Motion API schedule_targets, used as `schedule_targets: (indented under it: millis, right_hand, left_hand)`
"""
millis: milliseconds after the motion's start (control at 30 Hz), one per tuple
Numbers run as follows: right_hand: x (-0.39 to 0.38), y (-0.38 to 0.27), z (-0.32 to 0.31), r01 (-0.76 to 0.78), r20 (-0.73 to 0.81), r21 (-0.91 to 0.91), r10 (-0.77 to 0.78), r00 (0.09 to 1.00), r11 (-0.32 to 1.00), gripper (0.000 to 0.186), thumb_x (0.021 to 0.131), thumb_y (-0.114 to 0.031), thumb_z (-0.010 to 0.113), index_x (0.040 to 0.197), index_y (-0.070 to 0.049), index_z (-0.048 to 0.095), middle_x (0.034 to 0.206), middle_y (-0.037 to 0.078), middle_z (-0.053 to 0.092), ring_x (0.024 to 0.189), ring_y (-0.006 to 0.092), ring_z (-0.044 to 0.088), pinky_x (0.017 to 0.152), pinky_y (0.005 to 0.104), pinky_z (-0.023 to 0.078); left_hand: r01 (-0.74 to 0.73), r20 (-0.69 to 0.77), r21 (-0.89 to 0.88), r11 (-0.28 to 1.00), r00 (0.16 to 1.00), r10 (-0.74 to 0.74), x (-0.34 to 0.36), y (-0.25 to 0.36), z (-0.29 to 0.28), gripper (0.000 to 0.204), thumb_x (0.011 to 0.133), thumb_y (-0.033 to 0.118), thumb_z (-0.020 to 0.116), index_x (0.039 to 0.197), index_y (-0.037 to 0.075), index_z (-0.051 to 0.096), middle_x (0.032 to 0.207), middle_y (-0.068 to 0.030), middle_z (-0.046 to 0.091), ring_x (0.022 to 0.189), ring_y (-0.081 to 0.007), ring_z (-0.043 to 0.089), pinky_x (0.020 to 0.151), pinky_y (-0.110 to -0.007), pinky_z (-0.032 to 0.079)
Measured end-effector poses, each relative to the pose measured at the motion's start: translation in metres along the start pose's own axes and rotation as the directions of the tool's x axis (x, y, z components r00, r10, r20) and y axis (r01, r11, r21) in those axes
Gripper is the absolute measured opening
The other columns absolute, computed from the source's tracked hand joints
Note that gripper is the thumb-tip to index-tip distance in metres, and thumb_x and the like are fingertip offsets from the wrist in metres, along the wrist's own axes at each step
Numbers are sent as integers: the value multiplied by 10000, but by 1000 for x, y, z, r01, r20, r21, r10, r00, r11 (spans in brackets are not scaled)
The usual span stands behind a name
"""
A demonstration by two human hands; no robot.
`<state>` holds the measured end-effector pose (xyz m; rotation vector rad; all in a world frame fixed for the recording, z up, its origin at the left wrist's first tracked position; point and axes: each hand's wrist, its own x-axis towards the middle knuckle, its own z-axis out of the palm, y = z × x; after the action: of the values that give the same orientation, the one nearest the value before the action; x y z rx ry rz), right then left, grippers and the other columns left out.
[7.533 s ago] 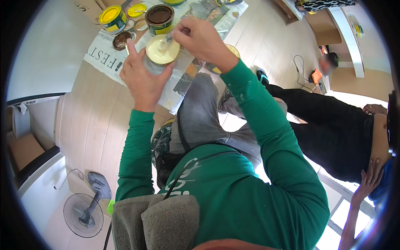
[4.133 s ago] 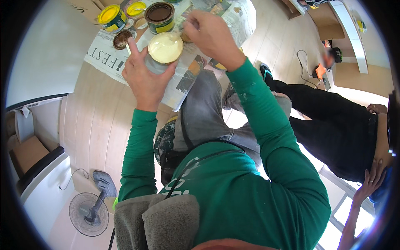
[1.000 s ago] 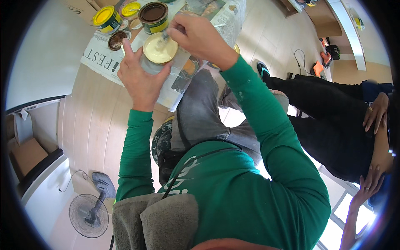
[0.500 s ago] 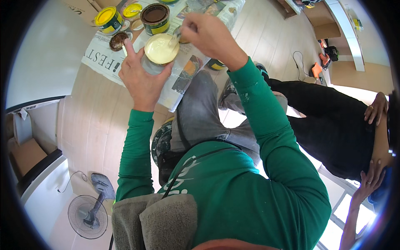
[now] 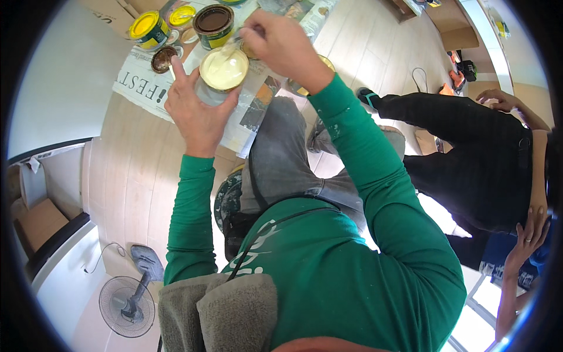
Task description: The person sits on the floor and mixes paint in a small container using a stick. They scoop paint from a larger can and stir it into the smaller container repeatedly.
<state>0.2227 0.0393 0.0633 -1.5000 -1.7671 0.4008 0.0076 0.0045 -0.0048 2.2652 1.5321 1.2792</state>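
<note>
A small round can (image 5: 219,89) of pale cream paint stands on spread newspaper. My left hand (image 5: 198,114) holds it from the near side, thumb at its right and fingers at its left. Beside that index finger a thin white strip (image 5: 172,72) shows; whether the hand grips it, I cannot tell. My right hand (image 5: 275,44) is closed round a pale stirrer (image 5: 231,46), whose lower end dips into the paint near the far rim. Just beyond stands a larger can (image 5: 214,41) of dark brown paint. A brown-coated lid (image 5: 163,60) lies left of my left hand.
Yellow-topped can (image 5: 148,29) and yellow lid (image 5: 182,16) lie far left on the newspaper (image 5: 141,79). Another can (image 5: 319,63) stands right of my right wrist. A person in black trousers (image 5: 463,126) is at the right. A fan (image 5: 126,306) stands lower left.
My right hand has moved left and slightly away, carrying the stirrer toward the can's far side. My left hand has barely moved. The person at the right has shifted their legs and arm.
</note>
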Motion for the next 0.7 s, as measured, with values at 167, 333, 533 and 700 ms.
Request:
schedule_targets:
  millis: [167,333,533,700]
  right_hand:
    - [-6,-3,-13,42,122,15,-43,992,999,256,971,-282,705,970,-32,759,884,195,773,870,432,749,792,528,593]
    - [-2,12,-1,21,-34,-72,-23,999,997,251,1009,-247,726,1020,4,725,832,156,722,745,303,698,716,426,553]
    - [-6,7,-2,51,60,73,-55,997,996,261,1010,-273,724,1047,-16,751,854,166,748,780,324,740,733,423,573]
    - [-4,8,-23,-74,147,-91,87,985,993,268,1012,-273,736,1035,-6,753,882,169,759,792,322,738,749,419,579]
  left_hand:
    - [11,15,14,1000,1000,-11,-2,0,0,1339,731,395,1011,1749,4,233,1346,-62,759,1282,-323,585,1122,-521,375]
    - [-3,19,7,1000,1000,2,0,-2,-1,1334,735,399,1007,1743,-9,235,1341,-67,756,1280,-329,584,1121,-529,374]
    - [-9,20,12,1000,1000,9,0,2,0,1306,749,403,999,1732,-15,248,1347,-67,752,1276,-331,586,1118,-529,374]
    - [-7,21,12,1000,1000,7,-1,2,-1,1303,747,396,999,1730,-16,250,1350,-67,752,1274,-329,587,1117,-524,374]
